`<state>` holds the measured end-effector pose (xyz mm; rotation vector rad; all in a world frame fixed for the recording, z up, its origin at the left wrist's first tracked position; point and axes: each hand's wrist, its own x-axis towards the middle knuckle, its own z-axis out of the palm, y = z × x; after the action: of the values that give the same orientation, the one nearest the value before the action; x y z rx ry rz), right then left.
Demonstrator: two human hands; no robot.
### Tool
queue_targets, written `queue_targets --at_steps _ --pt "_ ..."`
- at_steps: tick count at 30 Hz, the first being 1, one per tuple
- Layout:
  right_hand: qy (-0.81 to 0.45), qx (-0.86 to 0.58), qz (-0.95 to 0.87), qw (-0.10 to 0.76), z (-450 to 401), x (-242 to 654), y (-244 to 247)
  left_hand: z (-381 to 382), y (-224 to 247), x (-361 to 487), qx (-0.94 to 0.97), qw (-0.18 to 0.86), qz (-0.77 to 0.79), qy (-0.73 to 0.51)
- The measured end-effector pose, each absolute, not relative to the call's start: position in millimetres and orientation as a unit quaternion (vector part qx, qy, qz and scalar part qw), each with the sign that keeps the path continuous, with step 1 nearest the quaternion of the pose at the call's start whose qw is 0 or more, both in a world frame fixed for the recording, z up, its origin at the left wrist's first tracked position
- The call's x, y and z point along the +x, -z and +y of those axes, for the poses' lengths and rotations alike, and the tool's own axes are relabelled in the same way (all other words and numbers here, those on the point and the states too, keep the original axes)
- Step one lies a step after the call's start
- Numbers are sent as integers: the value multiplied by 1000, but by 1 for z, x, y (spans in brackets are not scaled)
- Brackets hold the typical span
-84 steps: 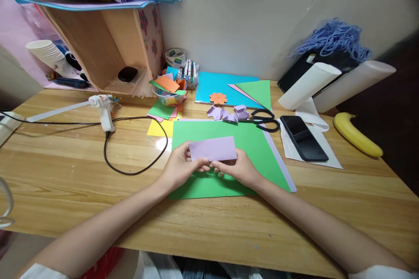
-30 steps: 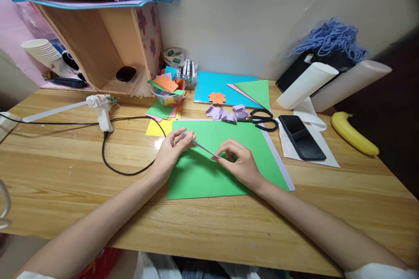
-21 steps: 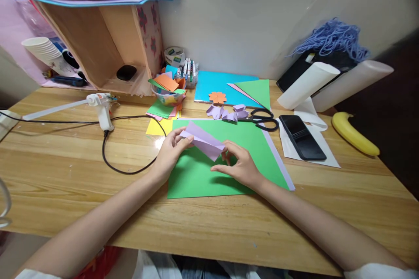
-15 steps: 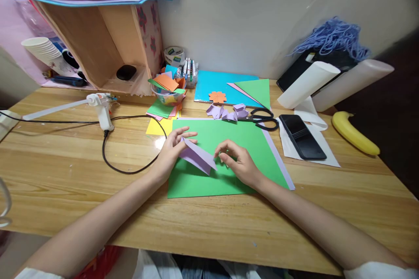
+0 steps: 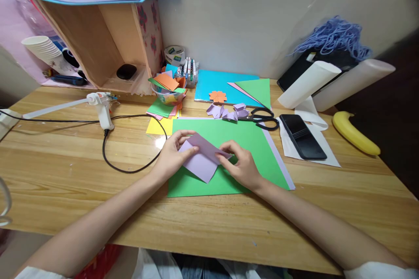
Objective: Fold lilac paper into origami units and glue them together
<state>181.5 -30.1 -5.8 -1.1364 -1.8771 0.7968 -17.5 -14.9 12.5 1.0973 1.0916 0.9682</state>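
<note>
A creased piece of purple paper is held between both hands, its two halves standing partly apart along the fold. My left hand pinches its left side, thumb on the near face and fingers behind. On the right corner, the thumb and index finger of my right hand are closed. Beneath lies a large green sheet with a purple sheet showing at its right edge. Folded purple paper pieces and black-handled scissors rest just beyond the sheet, near an orange paper flower.
A white glue gun with a looping black cord stands at left. Behind are a bowl of paper scraps, markers and an open box. A phone, banana and white rolls occupy the right.
The purple paper has been opened out and turned to face me more. My right hand, formerly beside it, now grips its right corner; my left thumb has come over its near face.
</note>
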Motion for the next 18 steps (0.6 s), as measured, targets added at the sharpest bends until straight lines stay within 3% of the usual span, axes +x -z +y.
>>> queue_targets --at_steps 5,10,18 --pt "-495 -455 -565 479 -24 179 6 -14 -15 -16 414 689 427 -414" --pt "-596 -387 -556 433 -27 177 3 -19 -15 -14 394 722 406 -398" --pt "-425 -392 -692 432 -29 184 2 -19 -10 -19 443 652 496 -363"
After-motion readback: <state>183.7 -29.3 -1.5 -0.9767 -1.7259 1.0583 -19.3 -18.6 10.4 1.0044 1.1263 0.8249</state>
